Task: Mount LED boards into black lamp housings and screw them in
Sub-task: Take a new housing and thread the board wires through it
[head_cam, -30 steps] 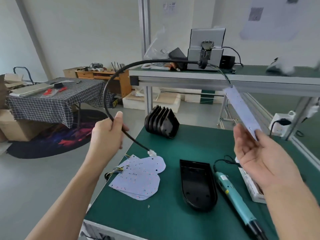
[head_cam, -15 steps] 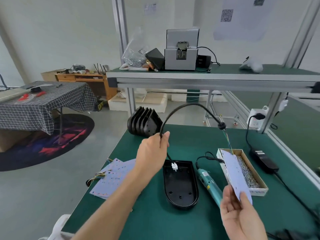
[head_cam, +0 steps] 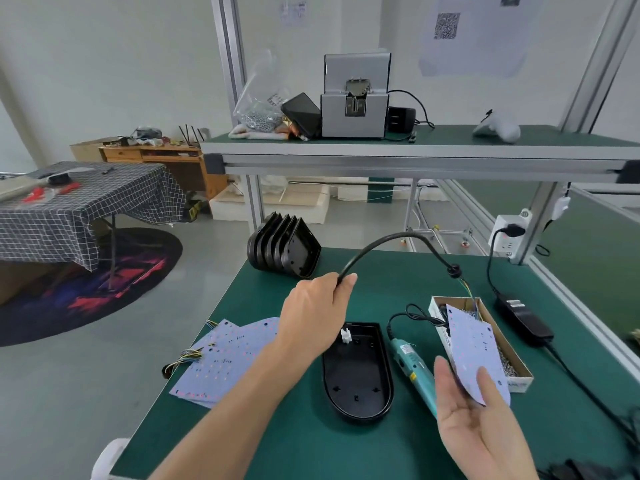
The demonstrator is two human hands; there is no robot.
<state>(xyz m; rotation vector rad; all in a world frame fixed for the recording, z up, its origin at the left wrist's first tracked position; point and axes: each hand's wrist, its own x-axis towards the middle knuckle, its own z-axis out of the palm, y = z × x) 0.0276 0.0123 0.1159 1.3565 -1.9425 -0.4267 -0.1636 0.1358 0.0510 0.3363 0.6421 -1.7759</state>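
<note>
- Left hand (head_cam: 313, 315) grips the black cable (head_cam: 391, 241) above the open lamp housing (head_cam: 356, 372) at the counter's (head_cam: 277, 441) middle.
- Right hand (head_cam: 476, 419) pinches the LED board (head_cam: 474, 351) by its lower end, near the right edge.

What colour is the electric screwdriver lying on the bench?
Teal electric screwdriver, with a black cord; seen in the head view.
</note>
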